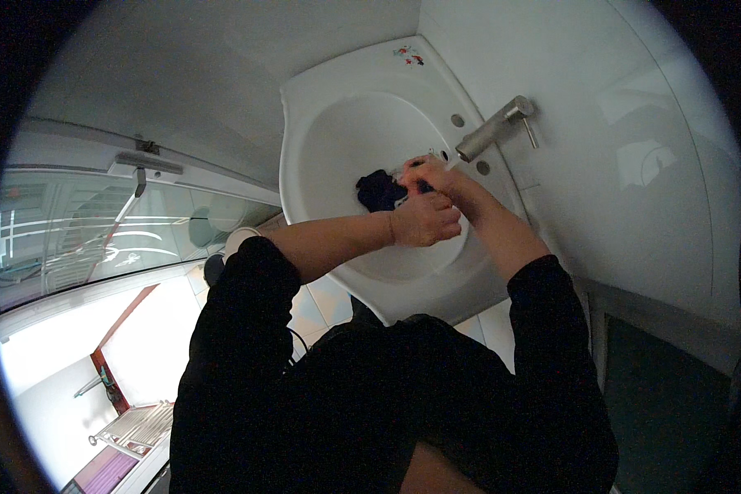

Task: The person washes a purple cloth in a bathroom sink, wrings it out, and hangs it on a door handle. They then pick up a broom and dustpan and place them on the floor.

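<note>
My left hand (427,220) is closed in a fist over the white ceramic washbasin (352,129), with dark cloth showing at its upper edge. Just beyond it, my right hand (431,175) has its fingers curled around part of the same cloth. The dark navy or black cloth (380,190) is bunched and looks wet; its loose end hangs to the left of both hands, inside the bowl. A small pale patch shows on it near my left hand. Folds inside the fists are hidden. The metal faucet (494,131) points its spout toward my right wrist, where a faint pale streak could be water.
Glossy wall panels (605,154) stand close behind the faucet. A glass door (99,228) with a metal handle (138,184) is at the left. The basin's rim (284,154) curves toward my body. Floor tiles (324,299) show below, and a drying rack (133,426) is lower left.
</note>
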Demonstrator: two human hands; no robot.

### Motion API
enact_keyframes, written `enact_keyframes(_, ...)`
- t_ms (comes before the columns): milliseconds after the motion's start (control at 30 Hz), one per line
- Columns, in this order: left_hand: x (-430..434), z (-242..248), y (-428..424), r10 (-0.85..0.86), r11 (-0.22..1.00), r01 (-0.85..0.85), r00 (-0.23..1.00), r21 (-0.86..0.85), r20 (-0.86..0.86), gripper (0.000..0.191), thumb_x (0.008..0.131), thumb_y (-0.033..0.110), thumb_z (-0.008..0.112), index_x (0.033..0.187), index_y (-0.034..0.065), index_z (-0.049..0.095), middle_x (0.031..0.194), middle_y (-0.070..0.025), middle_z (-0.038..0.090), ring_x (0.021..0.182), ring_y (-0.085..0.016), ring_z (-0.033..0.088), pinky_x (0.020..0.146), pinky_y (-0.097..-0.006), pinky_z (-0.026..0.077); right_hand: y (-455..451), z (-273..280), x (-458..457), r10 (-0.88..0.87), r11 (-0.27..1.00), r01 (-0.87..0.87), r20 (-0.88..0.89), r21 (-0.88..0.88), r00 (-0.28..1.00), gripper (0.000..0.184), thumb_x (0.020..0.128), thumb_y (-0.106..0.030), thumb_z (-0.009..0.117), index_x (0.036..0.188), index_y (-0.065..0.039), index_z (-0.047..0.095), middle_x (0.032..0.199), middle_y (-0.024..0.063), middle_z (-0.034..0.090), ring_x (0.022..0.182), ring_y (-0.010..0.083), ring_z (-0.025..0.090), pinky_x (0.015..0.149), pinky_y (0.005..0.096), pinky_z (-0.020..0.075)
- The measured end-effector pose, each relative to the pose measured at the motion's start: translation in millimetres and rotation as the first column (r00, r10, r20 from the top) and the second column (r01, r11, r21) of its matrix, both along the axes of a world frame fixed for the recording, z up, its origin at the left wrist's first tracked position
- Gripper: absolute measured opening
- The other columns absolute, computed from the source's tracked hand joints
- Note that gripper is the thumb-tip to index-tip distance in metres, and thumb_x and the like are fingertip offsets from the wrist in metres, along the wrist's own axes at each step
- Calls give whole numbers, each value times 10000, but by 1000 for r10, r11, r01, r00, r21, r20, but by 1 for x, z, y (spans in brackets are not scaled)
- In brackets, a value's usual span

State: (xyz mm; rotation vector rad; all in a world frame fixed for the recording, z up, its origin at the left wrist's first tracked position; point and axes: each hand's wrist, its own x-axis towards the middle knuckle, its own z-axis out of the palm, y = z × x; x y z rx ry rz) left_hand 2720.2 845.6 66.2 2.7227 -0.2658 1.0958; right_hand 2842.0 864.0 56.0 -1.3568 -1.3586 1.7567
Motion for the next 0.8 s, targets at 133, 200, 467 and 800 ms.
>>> enact_keyframes(133, -4, -33, -13, -30, 988, 48, 992, 146, -126, 164, 566, 156, 590, 692, 86, 512, 695, -37, 478, 664, -205, 511, 563, -330, 438, 1, 2, -21, 177, 977, -213, 441, 32, 880, 163, 606, -140, 614, 669, 7, 578, 551, 118, 554, 528, 159, 561, 516, 283, 456)
enact_keyframes(200, -3, -49, -20, -59, 979, 93, 981, 182, -184, 165, 558, 167, 581, 672, 84, 494, 689, -38, 474, 656, -203, 510, 556, -326, 435, -1, -19, -30, 165, 915, -371, 692, 159, 703, 253, 557, -167, 630, 708, 31, 584, 594, 181, 560, 553, 219, 597, 577, 320, 493)
enact_keyframes(467, -38, -30, 23, -87, 985, 112, 981, 134, -176, 152, 612, 176, 594, 713, 84, 525, 716, -46, 507, 672, -222, 523, 588, -347, 451, -15, -117, -15, -497, 845, 513, 136, -149, 857, 534, 708, -400, 642, 1057, -13, 525, 996, 156, 577, 838, 251, 581, 745, 342, 471)
enact_keyframes(800, -79, 9, 97, 601, 788, -614, 783, -50, -160, 230, 690, 260, 677, 719, 88, 528, 724, -49, 521, 685, -247, 535, 596, -362, 461, -71, -64, -60, -20, 915, -373, 942, 152, 335, 460, 690, -218, 643, 1068, 9, 510, 883, 189, 612, 830, 327, 595, 743, 429, 462)
